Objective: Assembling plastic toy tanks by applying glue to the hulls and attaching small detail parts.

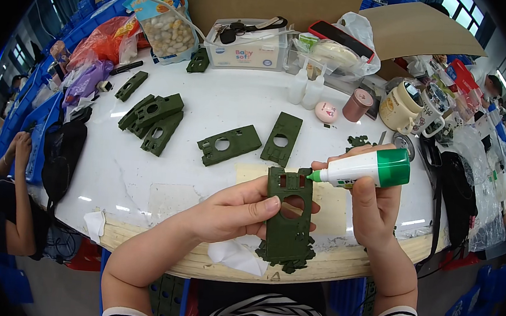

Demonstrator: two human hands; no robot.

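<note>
My left hand (234, 210) is closed around a dark green plastic tank hull (286, 238) with a round hole in it, thumb on its near face. In my right hand (376, 212) lies a white glue bottle (356, 168) with a green base, tipped nearly sideways. Its green nozzle points left and meets the hull's upper right corner; I cannot tell whether glue is coming out. Two similar hulls, one tilted (230, 145) and one more upright (282, 138), lie beyond my hands. Farther left several more are heaped in a pile (155, 117). Small green parts (298, 264) show below the held hull.
Along the back stand a bag of nuts (166, 32), a clear plastic box (246, 53) and two small white bottles (306, 88). Mugs (401, 104) and a dark red canister (358, 104) are at the right. Crumpled tissue (237, 256) lies by the near edge. Another person's hand (22, 147) is far left.
</note>
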